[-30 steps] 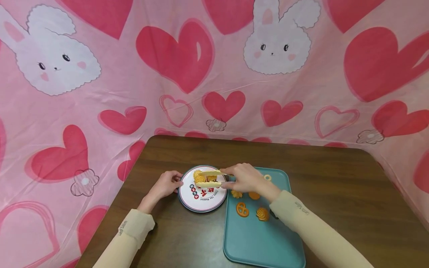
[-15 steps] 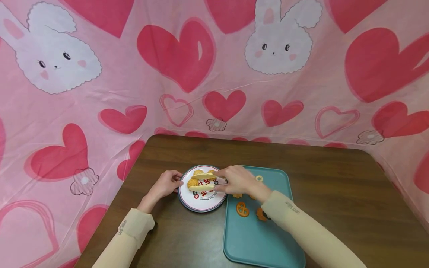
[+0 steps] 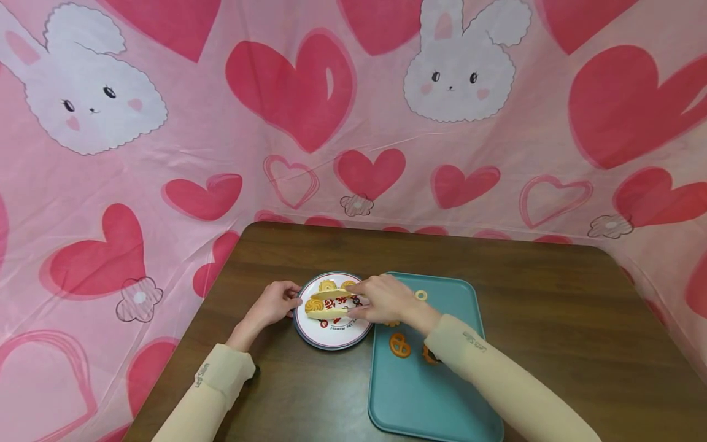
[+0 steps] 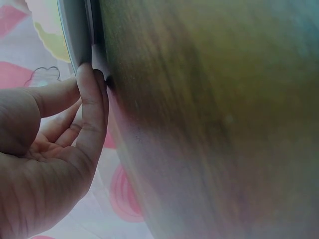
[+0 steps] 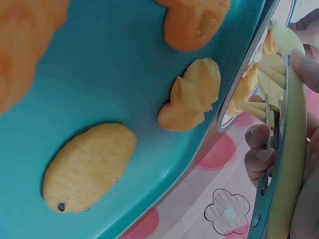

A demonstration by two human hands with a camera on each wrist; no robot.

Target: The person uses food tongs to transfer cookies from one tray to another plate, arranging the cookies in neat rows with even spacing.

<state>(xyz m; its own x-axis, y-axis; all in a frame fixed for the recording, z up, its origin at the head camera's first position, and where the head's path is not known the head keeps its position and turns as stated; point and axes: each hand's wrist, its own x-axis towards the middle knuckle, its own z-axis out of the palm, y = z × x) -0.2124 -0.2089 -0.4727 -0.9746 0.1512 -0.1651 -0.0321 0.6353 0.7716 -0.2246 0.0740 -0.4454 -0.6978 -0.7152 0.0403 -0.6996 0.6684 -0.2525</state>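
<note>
My left hand (image 3: 270, 304) pinches the near-left rim of a round white plate (image 3: 326, 337) with a dark edge; the left wrist view shows thumb and fingers on that rim (image 4: 75, 30). My right hand (image 3: 389, 299) grips food tongs (image 5: 294, 149) with cream-coloured tips over the plate. A swirl cookie (image 3: 314, 305) lies between the tong tips, on the plate's left part; whether the tips press on it I cannot tell. Two more cookies, a wavy one (image 3: 328, 285) and one partly behind the tongs (image 3: 348, 284), sit at the plate's back.
A teal tray (image 3: 431, 399) stands right of the plate, beneath my right forearm. On it lie a pretzel (image 3: 400, 345), a ring-shaped cookie (image 3: 420, 294), a partly covered brown cookie (image 3: 429, 354) and an oval biscuit (image 5: 89, 169). A heart-patterned pink cloth (image 3: 359, 92) hangs behind the table.
The right hand with the tongs has moved left and slightly nearer, and the swirl cookie has shifted to the plate's left part. The two back cookies show more. The left hand stays put.
</note>
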